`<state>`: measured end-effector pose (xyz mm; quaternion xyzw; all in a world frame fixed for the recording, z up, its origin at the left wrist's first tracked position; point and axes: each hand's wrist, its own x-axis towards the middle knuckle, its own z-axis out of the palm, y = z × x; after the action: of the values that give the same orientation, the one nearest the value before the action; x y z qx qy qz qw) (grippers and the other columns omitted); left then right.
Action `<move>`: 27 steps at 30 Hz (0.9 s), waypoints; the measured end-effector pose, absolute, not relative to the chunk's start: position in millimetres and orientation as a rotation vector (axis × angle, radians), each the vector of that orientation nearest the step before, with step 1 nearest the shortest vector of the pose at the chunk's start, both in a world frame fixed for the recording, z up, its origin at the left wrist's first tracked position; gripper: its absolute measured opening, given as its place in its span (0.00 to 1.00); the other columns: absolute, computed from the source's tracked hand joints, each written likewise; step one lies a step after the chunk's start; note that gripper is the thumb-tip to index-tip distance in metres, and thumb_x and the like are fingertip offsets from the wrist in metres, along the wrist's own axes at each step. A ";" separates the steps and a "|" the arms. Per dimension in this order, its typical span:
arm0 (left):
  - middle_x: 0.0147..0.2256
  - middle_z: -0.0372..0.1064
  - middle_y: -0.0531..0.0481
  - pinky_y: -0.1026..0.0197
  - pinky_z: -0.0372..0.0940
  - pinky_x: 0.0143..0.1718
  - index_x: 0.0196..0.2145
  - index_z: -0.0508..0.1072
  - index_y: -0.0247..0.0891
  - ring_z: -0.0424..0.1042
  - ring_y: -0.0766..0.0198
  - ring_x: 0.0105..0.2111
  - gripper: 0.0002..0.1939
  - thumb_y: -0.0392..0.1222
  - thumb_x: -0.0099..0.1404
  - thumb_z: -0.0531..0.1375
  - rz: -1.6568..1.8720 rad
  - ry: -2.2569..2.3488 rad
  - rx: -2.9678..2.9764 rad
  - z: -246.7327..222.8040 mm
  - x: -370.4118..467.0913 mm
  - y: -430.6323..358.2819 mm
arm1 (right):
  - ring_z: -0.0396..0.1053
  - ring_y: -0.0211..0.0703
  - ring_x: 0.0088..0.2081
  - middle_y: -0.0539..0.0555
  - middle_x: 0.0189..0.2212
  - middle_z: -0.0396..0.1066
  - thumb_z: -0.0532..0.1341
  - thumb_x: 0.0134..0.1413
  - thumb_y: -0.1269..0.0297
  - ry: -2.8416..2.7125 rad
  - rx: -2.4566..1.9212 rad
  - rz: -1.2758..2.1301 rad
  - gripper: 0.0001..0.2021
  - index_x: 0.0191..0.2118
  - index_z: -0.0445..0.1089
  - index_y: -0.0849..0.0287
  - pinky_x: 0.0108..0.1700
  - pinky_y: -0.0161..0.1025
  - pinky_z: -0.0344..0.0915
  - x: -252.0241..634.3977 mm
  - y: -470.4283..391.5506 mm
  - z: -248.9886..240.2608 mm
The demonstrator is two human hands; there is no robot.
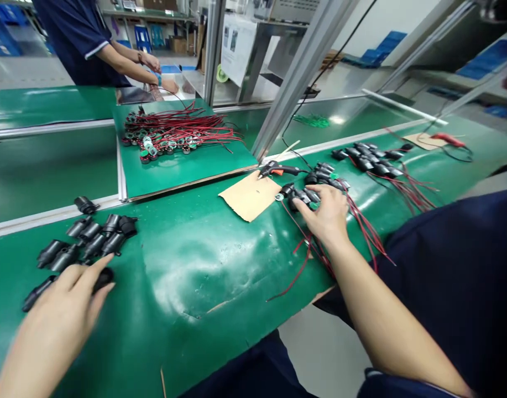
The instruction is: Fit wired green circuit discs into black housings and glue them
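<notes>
While the left hand (56,320) bends over the near end of the green-topped workbench (195,237), its thumb and forefinger stand apart on either side of a black cylindrical housing (103,280); I cannot tell whether they press on it. Just beyond lie loose black housings (93,246), some touching, most on their sides. The right hand (328,213) is at a cluster of wired black housings (299,197), beside the glue gun (273,169) and its cardboard sheet (252,199), with thumb and forefinger parted over the parts; whether it pinches one is hidden. Each housing looks like moulded plastic, so I'd judge it light, stiff and hard to crush, but smooth and round enough to roll or slip if caught only by its edge. The surest hold should be across the middle of the barrel, thumb opposite two fingers. The thin red wires (367,229) look limp and easily tangled, and their joints are probably the fragile point, so a wired piece is better lifted by its body than by its leads. The gun's nozzle may be hot, so fingers are best kept to the side away from it.
</notes>
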<state>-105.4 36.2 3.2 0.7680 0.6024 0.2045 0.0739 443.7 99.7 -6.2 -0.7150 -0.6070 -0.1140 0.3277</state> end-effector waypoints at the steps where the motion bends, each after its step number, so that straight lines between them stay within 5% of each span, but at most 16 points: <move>1: 0.38 0.68 0.49 0.54 0.68 0.27 0.60 0.69 0.54 0.73 0.51 0.33 0.22 0.53 0.69 0.57 0.680 1.808 2.348 9.6 -88.5 34.3 | 0.64 0.72 0.55 0.69 0.51 0.69 0.65 0.58 0.56 -1.651 -1.839 -0.298 0.15 0.49 0.71 0.53 0.52 0.64 0.58 435.2 103.9 2.2; 4: 0.43 0.71 0.46 0.53 0.75 0.41 0.65 0.61 0.47 0.77 0.53 0.42 0.28 0.52 0.70 0.58 0.835 1.622 2.249 15.9 -51.9 29.8 | 0.65 0.66 0.55 0.67 0.50 0.72 0.63 0.60 0.53 -1.873 -1.673 -0.228 0.14 0.48 0.72 0.54 0.55 0.60 0.58 401.4 130.2 23.8; 6: 0.45 0.72 0.46 0.57 0.75 0.45 0.62 0.66 0.47 0.78 0.57 0.44 0.26 0.50 0.69 0.61 0.866 1.522 2.095 12.7 -41.4 27.5 | 0.68 0.60 0.52 0.62 0.47 0.75 0.63 0.61 0.53 -1.993 -1.584 -0.157 0.12 0.45 0.73 0.54 0.55 0.55 0.59 372.4 159.9 31.0; 10: 0.45 0.75 0.45 0.61 0.76 0.42 0.46 0.78 0.44 0.79 0.58 0.43 0.14 0.50 0.64 0.66 0.904 1.448 1.879 4.4 -38.4 28.1 | 0.67 0.57 0.50 0.59 0.46 0.75 0.60 0.64 0.60 -2.135 -1.529 -0.089 0.10 0.47 0.75 0.55 0.52 0.52 0.59 308.0 234.0 28.8; 18: 0.45 0.76 0.44 0.58 0.75 0.43 0.45 0.79 0.43 0.78 0.55 0.45 0.13 0.48 0.64 0.66 0.946 1.487 1.827 3.3 -38.6 36.0 | 0.58 0.61 0.55 0.64 0.49 0.70 0.58 0.64 0.68 -2.242 -1.510 -0.063 0.11 0.45 0.78 0.60 0.55 0.55 0.52 228.1 329.1 26.7; 23: 0.40 0.76 0.45 0.59 0.73 0.38 0.47 0.72 0.41 0.76 0.59 0.38 0.13 0.51 0.71 0.58 1.039 1.340 1.342 0.5 -33.5 34.7 | 0.59 0.62 0.53 0.66 0.47 0.69 0.61 0.62 0.67 -2.192 -1.514 0.029 0.09 0.42 0.77 0.64 0.54 0.56 0.54 207.0 309.5 28.8; 27: 0.32 0.69 0.52 0.66 0.63 0.28 0.47 0.70 0.39 0.66 0.68 0.27 0.17 0.53 0.68 0.62 1.104 1.203 0.799 3.7 -25.0 38.0 | 0.64 0.53 0.47 0.57 0.41 0.70 0.64 0.62 0.61 -2.278 -1.324 0.215 0.07 0.42 0.77 0.55 0.51 0.49 0.59 185.4 223.5 30.7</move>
<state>-25.0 38.0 3.7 0.3466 0.5221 0.4790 0.6146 185.4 223.5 30.7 -0.4854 -0.8351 0.0789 0.2465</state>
